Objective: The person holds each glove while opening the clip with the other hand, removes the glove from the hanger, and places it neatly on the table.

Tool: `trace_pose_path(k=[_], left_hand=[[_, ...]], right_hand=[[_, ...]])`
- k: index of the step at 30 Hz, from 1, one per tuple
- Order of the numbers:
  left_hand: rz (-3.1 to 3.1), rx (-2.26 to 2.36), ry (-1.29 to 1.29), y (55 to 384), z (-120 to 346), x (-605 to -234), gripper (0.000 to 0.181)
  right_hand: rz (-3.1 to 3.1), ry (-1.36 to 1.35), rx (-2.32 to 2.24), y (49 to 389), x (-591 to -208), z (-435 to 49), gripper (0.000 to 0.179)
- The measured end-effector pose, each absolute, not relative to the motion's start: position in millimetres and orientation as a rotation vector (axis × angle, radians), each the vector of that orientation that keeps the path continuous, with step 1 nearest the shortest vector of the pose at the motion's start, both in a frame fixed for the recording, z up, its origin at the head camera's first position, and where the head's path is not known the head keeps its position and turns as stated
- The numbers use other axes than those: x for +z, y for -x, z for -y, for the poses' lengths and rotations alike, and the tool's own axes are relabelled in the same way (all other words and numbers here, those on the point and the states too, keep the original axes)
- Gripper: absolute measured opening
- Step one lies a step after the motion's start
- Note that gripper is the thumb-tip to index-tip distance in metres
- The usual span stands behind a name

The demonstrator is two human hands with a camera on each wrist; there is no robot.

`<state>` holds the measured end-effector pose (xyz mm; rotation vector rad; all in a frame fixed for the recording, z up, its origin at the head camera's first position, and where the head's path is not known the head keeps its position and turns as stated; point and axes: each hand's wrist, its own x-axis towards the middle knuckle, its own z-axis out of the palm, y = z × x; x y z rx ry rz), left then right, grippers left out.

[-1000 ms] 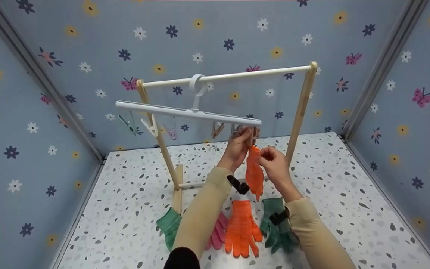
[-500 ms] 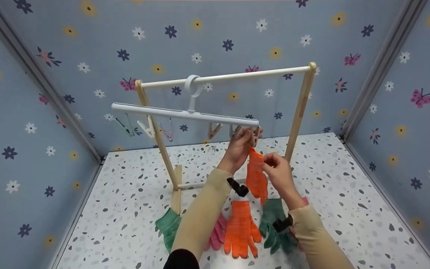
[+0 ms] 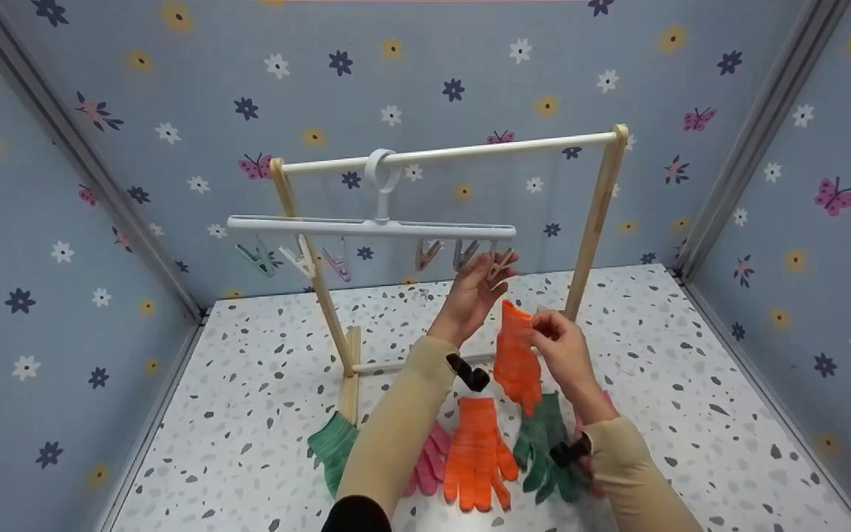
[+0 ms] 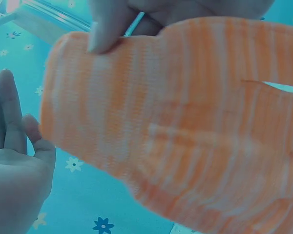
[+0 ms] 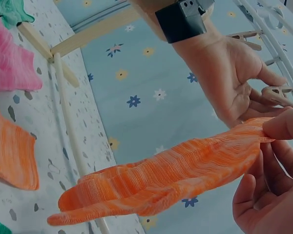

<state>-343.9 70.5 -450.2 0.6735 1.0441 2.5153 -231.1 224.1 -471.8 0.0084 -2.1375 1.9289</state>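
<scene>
An orange knit glove [image 3: 518,355] hangs by its cuff from my right hand [image 3: 564,347], whose thumb and fingers pinch the cuff's edge. In the right wrist view the glove [image 5: 161,180] stretches away with its fingers toward the floor. My left hand [image 3: 470,299] is up at the right end of the white hanger [image 3: 374,227]. Its thumb and fingers are round the end clothespin [image 3: 501,260], just above the glove's cuff. The left wrist view has the glove [image 4: 185,122] close up, apart from the left hand [image 4: 14,185].
The hanger hooks over a wooden rack's white bar [image 3: 470,150]; more clothespins dangle from it, including a green one [image 3: 255,258]. Below on the speckled surface lie another orange glove [image 3: 476,451], a green glove [image 3: 333,447], a dark green glove [image 3: 542,436] and a pink glove [image 3: 431,462].
The orange glove has come off the end clothespin and moved down and right in my right hand. The hanger's right end has risen, so it sits nearly level. My left hand stays at the clothespin.
</scene>
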Motion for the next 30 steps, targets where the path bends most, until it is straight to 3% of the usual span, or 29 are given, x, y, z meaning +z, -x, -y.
trace_pose_path(k=[4,15,24,30], left_hand=[[-1.039,2.524,-0.672,344,-71,-451,0.025],[-0.984,2.555,-0.670,346,-70,-453,0.029],[-0.984,2.563,-0.628,347,-62,-453,0.046],[-0.999,2.589,-0.587,346,-57,-453,0.043]], right_hand=[[2.184,0.008,1.933,221,-463,-228,0.013],[2.130,0.124,1.959,220,-492,-256,0.016],[2.169,0.222,1.913,205,-495,-285,0.020],[2.189,0.283,1.922,194,-499,-305,0.025]])
